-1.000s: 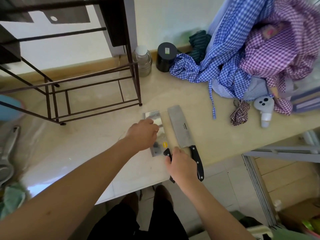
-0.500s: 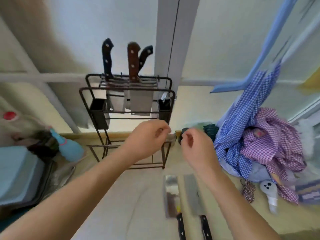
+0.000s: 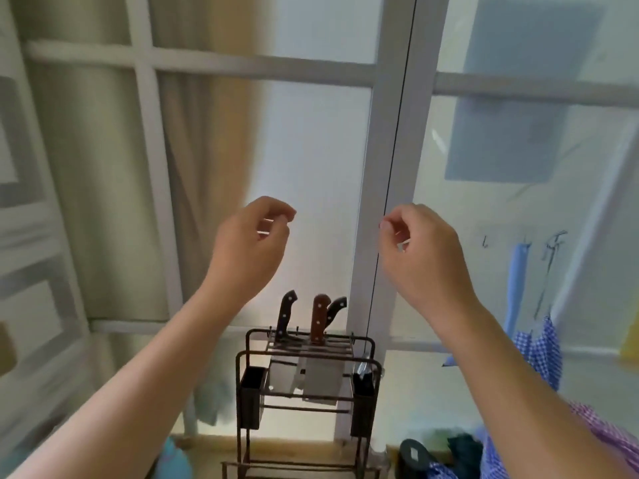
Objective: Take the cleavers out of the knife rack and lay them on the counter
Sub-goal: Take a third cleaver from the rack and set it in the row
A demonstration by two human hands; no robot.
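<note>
Both hands are empty, fingers loosely curled: left hand [image 3: 247, 250] and right hand [image 3: 423, 252] raised above the dark metal wire knife rack [image 3: 307, 392]. Its slots hold a brown-handled steel cleaver [image 3: 320, 354], beside two black-handled knives [image 3: 287, 314].

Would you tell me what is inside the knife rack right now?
The knife rack holds three knives: two black handles and a brown handle. Broad cleaver blades hang below, overlapping, so their count stays unclear.
</note>
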